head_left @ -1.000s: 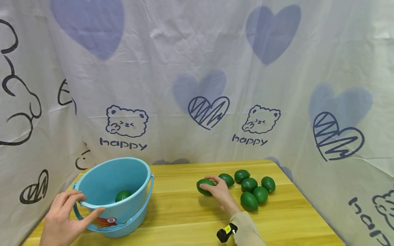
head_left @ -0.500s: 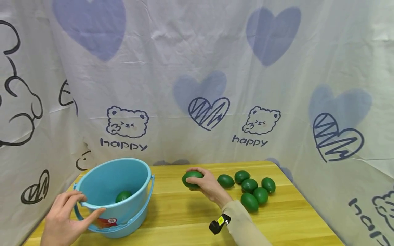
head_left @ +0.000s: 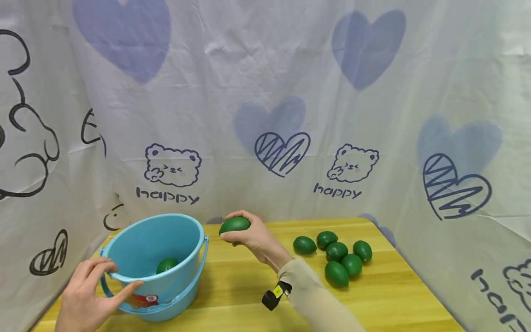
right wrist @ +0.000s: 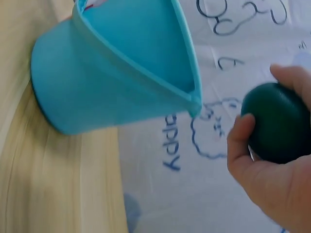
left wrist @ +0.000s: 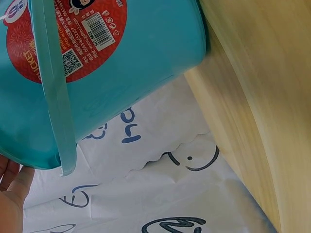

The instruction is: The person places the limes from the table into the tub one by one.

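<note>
In the head view, the light-blue bucket (head_left: 166, 288) stands at the left of the table, tilted in appearance, with one green avocado (head_left: 167, 265) visible inside. My left hand (head_left: 85, 293) holds its near-left rim, fingers over the edge and thumb along the outside. My right hand (head_left: 259, 240) grips another smooth dark green avocado (head_left: 234, 224) between thumb and fingers, raised above the table just right of the bucket. The right wrist view shows this held avocado (right wrist: 277, 124) beside the bucket's rim (right wrist: 189, 63). Only fingertips of the left hand (left wrist: 14, 194) show in the left wrist view.
Several more green avocados (head_left: 337, 273) lie grouped on the right half of the yellow wooden table (head_left: 394, 295). A white printed cloth (head_left: 265, 69) hangs behind and at both sides. The bucket's handle (head_left: 203, 258) hangs down its side.
My right hand has lifted the avocado off the table and carried it left and upward toward the bucket. The left hand keeps its place on the rim.
</note>
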`<move>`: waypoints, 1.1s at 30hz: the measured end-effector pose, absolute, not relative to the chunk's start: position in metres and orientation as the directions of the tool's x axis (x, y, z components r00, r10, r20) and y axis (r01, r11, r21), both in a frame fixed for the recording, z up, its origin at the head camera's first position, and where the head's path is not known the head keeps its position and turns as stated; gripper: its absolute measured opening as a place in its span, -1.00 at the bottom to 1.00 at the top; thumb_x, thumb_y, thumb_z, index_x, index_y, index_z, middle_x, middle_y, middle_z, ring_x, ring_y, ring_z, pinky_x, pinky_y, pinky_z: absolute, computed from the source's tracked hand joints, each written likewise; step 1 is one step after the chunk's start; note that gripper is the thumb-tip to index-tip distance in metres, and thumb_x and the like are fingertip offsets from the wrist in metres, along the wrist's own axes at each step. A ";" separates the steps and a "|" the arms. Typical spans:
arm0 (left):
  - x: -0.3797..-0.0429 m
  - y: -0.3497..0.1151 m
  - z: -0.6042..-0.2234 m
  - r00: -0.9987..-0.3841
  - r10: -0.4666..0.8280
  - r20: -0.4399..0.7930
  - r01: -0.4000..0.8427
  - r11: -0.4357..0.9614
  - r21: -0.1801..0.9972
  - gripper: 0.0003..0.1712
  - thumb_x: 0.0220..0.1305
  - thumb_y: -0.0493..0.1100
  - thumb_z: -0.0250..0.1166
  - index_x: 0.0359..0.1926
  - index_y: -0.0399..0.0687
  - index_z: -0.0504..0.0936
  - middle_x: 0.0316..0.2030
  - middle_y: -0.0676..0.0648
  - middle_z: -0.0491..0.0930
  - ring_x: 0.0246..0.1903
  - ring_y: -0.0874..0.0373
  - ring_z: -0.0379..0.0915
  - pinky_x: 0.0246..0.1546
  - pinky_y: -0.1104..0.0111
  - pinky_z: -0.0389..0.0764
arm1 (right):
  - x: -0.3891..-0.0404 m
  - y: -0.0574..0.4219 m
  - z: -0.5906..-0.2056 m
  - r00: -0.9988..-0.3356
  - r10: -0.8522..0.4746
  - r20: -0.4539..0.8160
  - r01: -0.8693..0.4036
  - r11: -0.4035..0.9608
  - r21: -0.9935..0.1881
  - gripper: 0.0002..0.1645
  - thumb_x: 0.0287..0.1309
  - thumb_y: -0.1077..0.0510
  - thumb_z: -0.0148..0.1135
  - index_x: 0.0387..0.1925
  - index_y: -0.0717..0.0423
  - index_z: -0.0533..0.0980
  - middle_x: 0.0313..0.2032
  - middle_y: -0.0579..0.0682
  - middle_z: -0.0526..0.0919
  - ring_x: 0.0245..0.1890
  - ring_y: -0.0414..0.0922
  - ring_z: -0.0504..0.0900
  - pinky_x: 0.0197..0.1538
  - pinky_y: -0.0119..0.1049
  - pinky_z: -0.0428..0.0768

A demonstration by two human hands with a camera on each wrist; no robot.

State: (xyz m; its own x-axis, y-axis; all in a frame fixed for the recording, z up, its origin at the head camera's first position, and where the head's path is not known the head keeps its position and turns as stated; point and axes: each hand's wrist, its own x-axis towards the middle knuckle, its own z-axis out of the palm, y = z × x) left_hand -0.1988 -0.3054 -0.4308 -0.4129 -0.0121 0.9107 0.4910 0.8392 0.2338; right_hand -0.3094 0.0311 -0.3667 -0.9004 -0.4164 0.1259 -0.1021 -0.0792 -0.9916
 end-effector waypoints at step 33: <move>-0.196 -0.302 -0.431 -0.459 -0.046 0.887 0.432 0.861 0.269 -0.21 -0.64 0.14 0.73 -0.40 -0.24 0.56 -0.30 -0.21 0.50 -0.21 0.18 0.28 -0.01 0.85 0.08 | -0.300 -0.053 -0.341 -0.951 -0.275 0.142 -0.221 0.283 -0.933 -0.32 -0.18 0.17 0.61 0.03 -0.17 0.51 -0.10 -0.07 0.56 -0.20 -0.11 0.55 -0.20 -0.22 0.62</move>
